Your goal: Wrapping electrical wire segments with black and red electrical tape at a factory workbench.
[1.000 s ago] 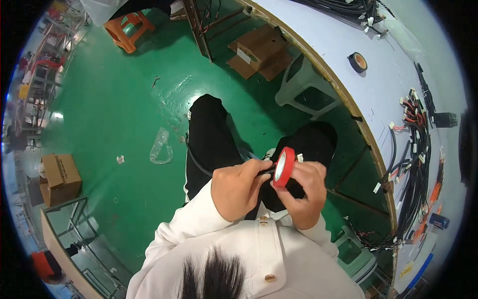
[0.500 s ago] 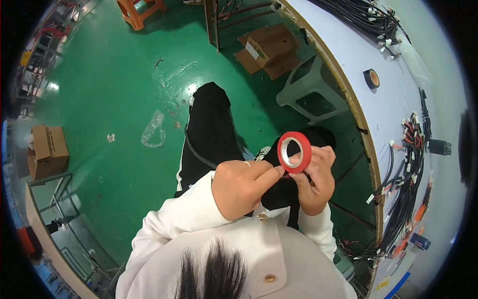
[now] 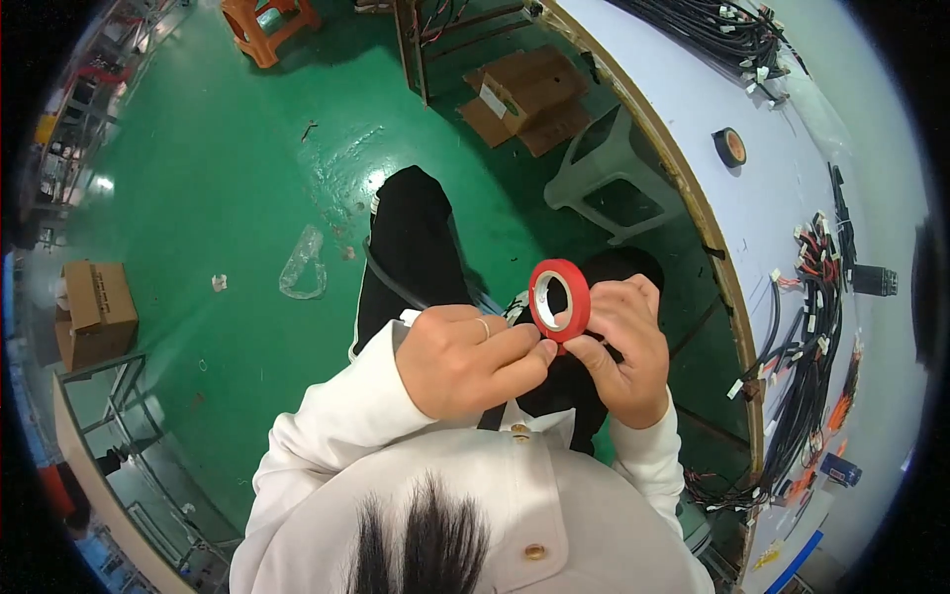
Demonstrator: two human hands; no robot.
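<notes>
My right hand (image 3: 625,346) holds a roll of red tape (image 3: 579,302) upright, with fingers behind it and the thumb at its lower edge. Close on its left, my left hand (image 3: 473,361) is closed, its thumb and forefinger pinched at the bottom of the roll. A dark cable (image 3: 391,287) curves over my left thigh and runs in under this hand. A small white piece (image 3: 409,317), perhaps a connector, sticks out beside the knuckles. What lies between the left fingertips is mostly hidden; a bit of red shows there.
Along the right, a white table (image 3: 683,89) carries a roll of black tape (image 3: 729,148) and bundles of black cables (image 3: 807,386) with white connectors. Beneath are a pale stool (image 3: 614,178) and an opened carton (image 3: 529,99). Another carton (image 3: 99,312) stands at left, an orange stool (image 3: 267,30) farther off.
Both hands have shifted slightly; the red tape roll has moved a little left and turned. The white piece beside my left hand has come into sight.
</notes>
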